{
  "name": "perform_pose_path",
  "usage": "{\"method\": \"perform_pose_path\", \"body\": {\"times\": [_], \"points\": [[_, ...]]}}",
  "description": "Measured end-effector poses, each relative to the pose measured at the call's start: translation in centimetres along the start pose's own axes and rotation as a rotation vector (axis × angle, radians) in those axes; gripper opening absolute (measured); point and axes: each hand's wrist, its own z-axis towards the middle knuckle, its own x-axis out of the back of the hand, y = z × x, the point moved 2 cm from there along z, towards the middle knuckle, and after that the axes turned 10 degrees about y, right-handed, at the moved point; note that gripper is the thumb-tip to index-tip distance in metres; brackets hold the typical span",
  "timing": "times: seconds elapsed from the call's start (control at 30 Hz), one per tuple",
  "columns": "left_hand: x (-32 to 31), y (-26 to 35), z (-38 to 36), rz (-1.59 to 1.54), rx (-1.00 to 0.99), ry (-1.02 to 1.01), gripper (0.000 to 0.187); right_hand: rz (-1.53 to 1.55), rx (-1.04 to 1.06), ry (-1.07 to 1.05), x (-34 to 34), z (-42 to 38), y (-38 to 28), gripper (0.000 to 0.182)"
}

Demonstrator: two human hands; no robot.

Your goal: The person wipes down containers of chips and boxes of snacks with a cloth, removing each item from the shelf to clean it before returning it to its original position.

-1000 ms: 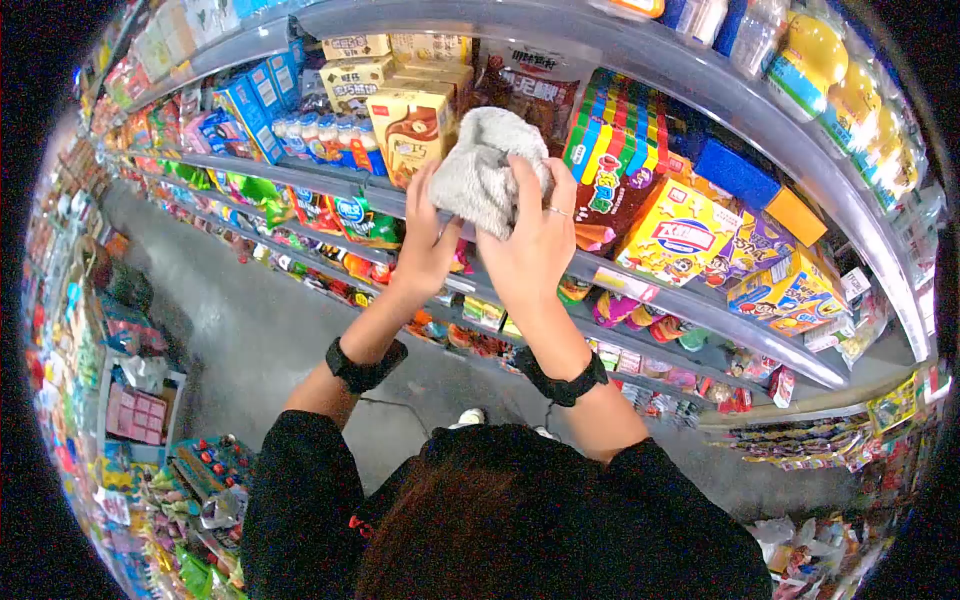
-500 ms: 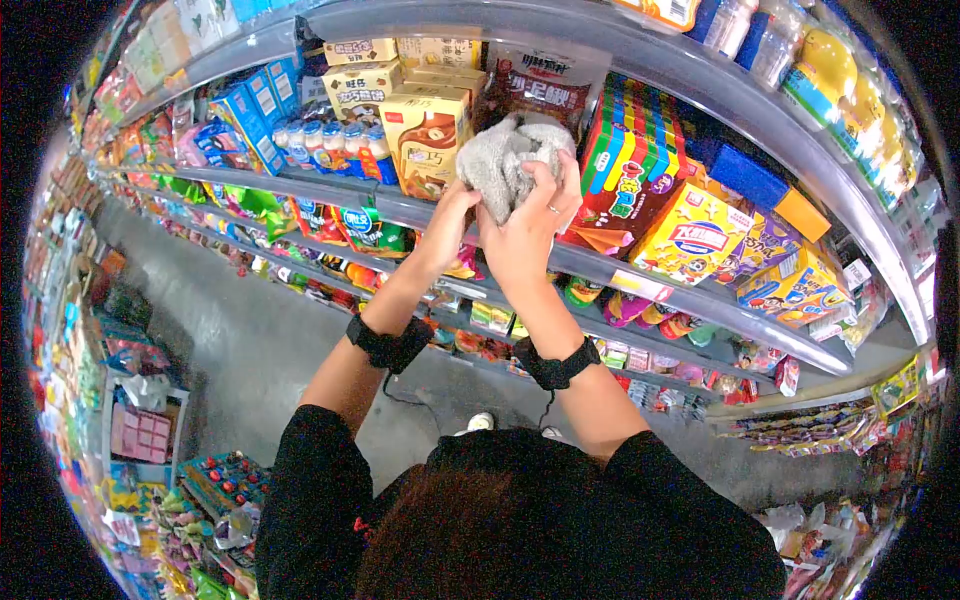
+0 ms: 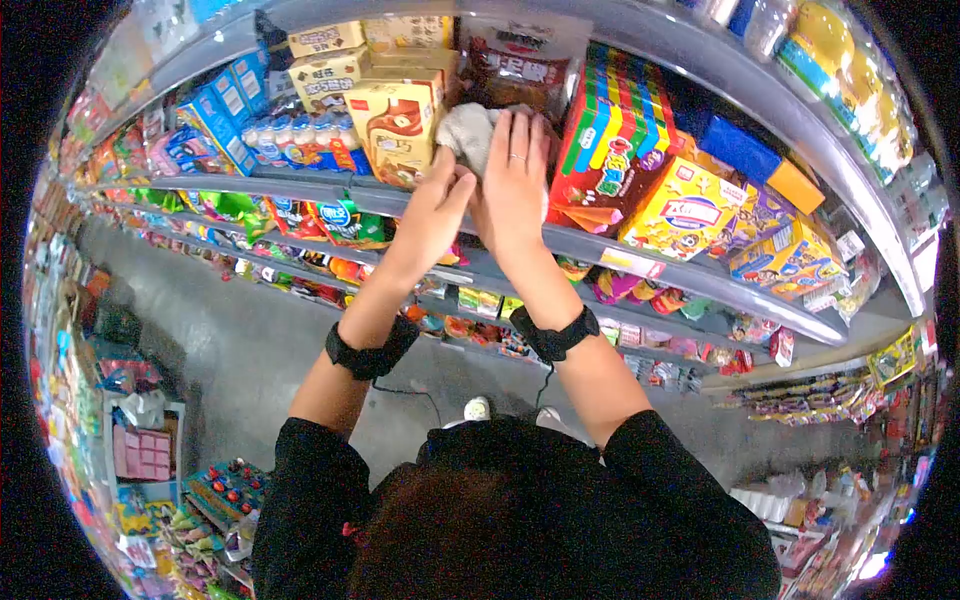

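A bunched light-grey cloth is at the shelf front, in the gap between the yellow-brown snack box and the red striped box. Over it lies my right hand, its fingers long and close together, pressing the cloth and covering much of it. My left hand is at the cloth's lower left edge, with curled fingers and the thumb pinched in; its fingertips are partly hidden. Left of the cloth stands the yellow-brown snack box. To the right is the red striped box.
A dark brown snack bag stands behind the cloth. Small white-capped bottles sit further left, and a yellow snack box is at right. The shelf's front rail runs below my hands. Grey floor lies beneath.
My hands have moved slightly left and down in view with the cloth. The right fingers have gone from gripping the lifted bundle to lying over it, lower in the gap between boxes.
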Motion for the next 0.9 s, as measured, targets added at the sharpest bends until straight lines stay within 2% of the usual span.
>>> {"method": "perform_pose_path", "body": {"times": [0.03,0.07,0.1,0.17,0.2,0.3,0.33,0.4,0.43,0.5,0.57,0.63,0.7,0.73,0.77,0.8,0.9], "points": [[0.0,-0.6,-0.5,-0.124,-0.089,0.009,0.036,-0.036,0.029,0.0,0.3,-0.3,-0.1,0.079],[0.3,-1.4,-1.0,-0.061,-0.163,0.035,0.042,0.041,0.025,-0.01,0.7,-0.9,0.1,0.081],[0.5,0.0,-2.0,-0.07,-0.029,0.04,0.049,0.115,0.013,-0.026,1.7,-1.1,-0.2,0.081],[0.8,-2.2,-2.1,0.088,-0.144,0.109,0.057,0.149,0.031,-0.023,2.4,-2.1,-0.2,0.08],[1.0,-2.1,-2.1,0.107,-0.12,0.034,0.063,0.147,0.023,-0.038,2.8,-2.5,-0.3,0.08],[0.6,-1.4,-3.2,0.066,-0.085,0.046,0.064,0.176,0.026,-0.018,4.4,-3.7,-0.1,0.074],[0.4,-1.9,-3.3,0.08,-0.141,0.048,0.062,0.233,0.052,-0.016,5.0,-4.3,0.1,0.069],[0.1,-2.0,-4.1,0.089,-0.129,0.05,0.061,0.316,0.106,0.015,6.2,-5.8,0.7,0.058],[0.0,-2.1,-4.6,0.102,-0.12,0.062,0.06,0.313,0.1,0.004,6.8,-7.0,1.5,0.058],[-0.5,-3.4,-5.4,0.003,-0.122,0.098,0.055,0.372,0.242,-0.03,8.2,-9.6,3.4,0.048],[-0.7,-4.2,-6.7,-0.038,-0.214,0.168,0.05,0.374,0.197,-0.033,9.4,-12.7,5.7,0.036],[-1.2,-4.4,-8.7,0.011,-0.189,0.25,0.044,0.326,0.051,-0.149,10.4,-15.8,9.1,0.031],[-1.8,-5.9,-10.5,0.303,-0.383,0.23,0.043,0.24,-0.126,-0.074,10.7,-19.5,13.5,0.03],[-2.0,-5.5,-11.2,0.288,-0.35,0.243,0.041,0.249,-0.125,-0.084,10.8,-20.9,15.1,0.03],[-4.2,-6.5,-13.0,0.116,-0.183,0.287,0.044,0.283,-0.384,-0.082,11.1,-22.1,17.1,0.031],[-5.4,-7.0,-14.1,0.167,-0.159,0.258,0.044,0.315,-0.641,-0.074,11.0,-23.0,18.9,0.032],[-9.1,-8.7,-16.1,0.281,-0.173,0.211,0.045,0.34,-0.74,-0.129,10.5,-24.4,23.1,0.034]]}}
